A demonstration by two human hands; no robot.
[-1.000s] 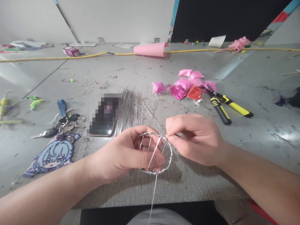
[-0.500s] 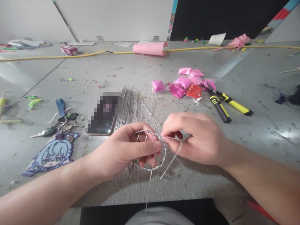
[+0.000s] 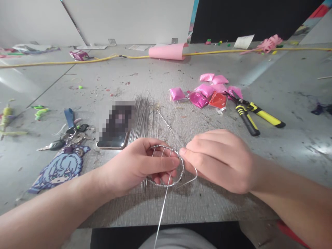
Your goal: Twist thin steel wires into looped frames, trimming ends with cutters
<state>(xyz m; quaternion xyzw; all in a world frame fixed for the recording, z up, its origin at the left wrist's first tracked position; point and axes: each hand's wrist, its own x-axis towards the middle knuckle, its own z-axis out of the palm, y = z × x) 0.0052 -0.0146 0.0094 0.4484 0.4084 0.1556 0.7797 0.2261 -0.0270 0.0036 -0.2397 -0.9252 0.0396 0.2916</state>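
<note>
A round ring of twisted silver wire, with a few straight wires strung across it, is held above the table's front part. My left hand is closed on its left side, thumb lying over the front and fingers behind. On the ring's upper right edge, my right hand pinches a loose wire, whose bent free end sticks out below the fingers. Another long wire end hangs down from the ring's bottom toward my lap. The right fingertips partly hide where wire and ring meet.
Behind my left hand lie a bundle of straight wires and a phone. Keys with a pixel-pattern charm rest at left. Yellow-black pliers lie at right beside pink packets. A yellow cord crosses the back.
My right hand has rolled over so its back faces up, still pinching the wire. The wire's bent free end has swung lower. My left hand and the ring stay nearly in place.
</note>
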